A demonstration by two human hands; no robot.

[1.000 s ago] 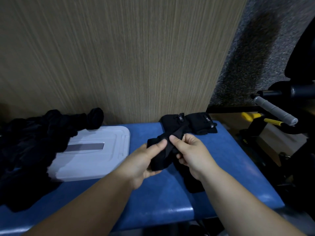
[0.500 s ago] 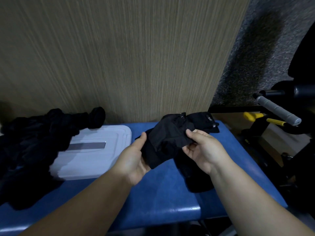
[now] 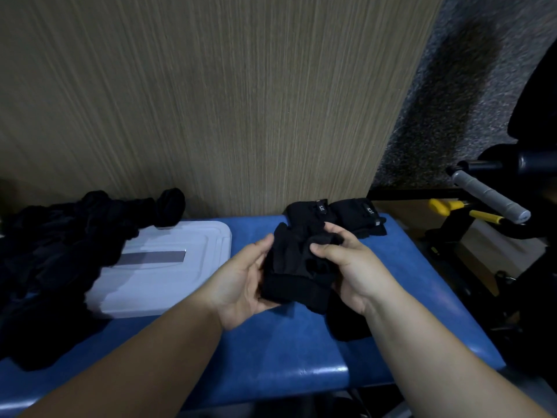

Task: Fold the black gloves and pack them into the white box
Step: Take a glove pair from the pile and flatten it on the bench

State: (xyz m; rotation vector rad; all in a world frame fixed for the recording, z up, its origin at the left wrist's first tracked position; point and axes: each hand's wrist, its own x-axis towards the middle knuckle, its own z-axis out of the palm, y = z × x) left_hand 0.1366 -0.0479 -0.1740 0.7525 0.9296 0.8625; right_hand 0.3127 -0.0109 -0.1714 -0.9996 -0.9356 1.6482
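A black glove (image 3: 294,267) is held above the blue bench between both hands. My left hand (image 3: 244,282) cups its left side and underside, thumb along the edge. My right hand (image 3: 349,263) pinches its upper right part between thumb and fingers. Another black glove (image 3: 346,324) lies on the bench under my right wrist. Two folded black gloves (image 3: 337,215) with small labels sit at the bench's far edge by the wall. The white box (image 3: 159,270) lies to the left with its lid closed.
A pile of black gloves and cloth (image 3: 57,251) covers the bench's left end and overlaps the box. The blue bench (image 3: 271,351) ends near the right, where grey and yellow handles (image 3: 485,197) of gym gear stand. A wooden wall panel (image 3: 211,101) rises behind.
The glove, stretched between pinching fingers a second ago, has been spread and then gathered lower between both hands. My left hand turned palm-up beneath it.
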